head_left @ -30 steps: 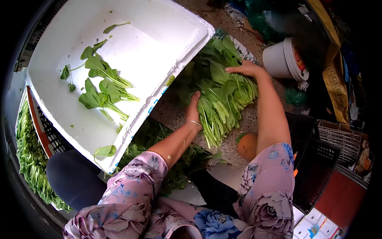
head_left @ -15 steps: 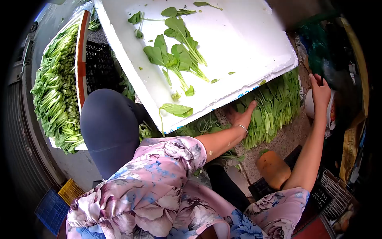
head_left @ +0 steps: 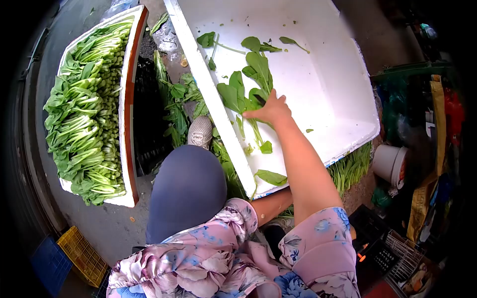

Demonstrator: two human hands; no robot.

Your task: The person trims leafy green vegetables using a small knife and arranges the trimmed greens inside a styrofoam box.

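Observation:
My right hand (head_left: pixel 273 109) reaches into a white foam box (head_left: pixel 328 89), over the stems of several loose leafy greens (head_left: pixel 237 94). Its thumb and fingers are spread apart around the stalks, touching or just above them. A small dark piece (head_left: pixel 260 100) shows at one finger; its kind is unclear. My left forearm (head_left: pixel 273 204) passes beneath the box's near edge, so that hand is hidden. Packed upright greens (head_left: pixel 350 169) show below the box's lower right edge.
At left, a foam crate (head_left: pixel 130 149) holds tightly stacked leafy greens (head_left: pixel 89 124), with a black crate (head_left: pixel 149 119) beside it. Loose leaves lie around my shoe (head_left: pixel 200 131). A white bucket (head_left: pixel 388 161) stands right. Yellow (head_left: pixel 82 256) and blue (head_left: pixel 51 263) baskets sit lower left.
My right hand has moved left from beside the bucket into the foam box, onto the loose greens. My left hand has gone out of sight under the box. The view has shifted left.

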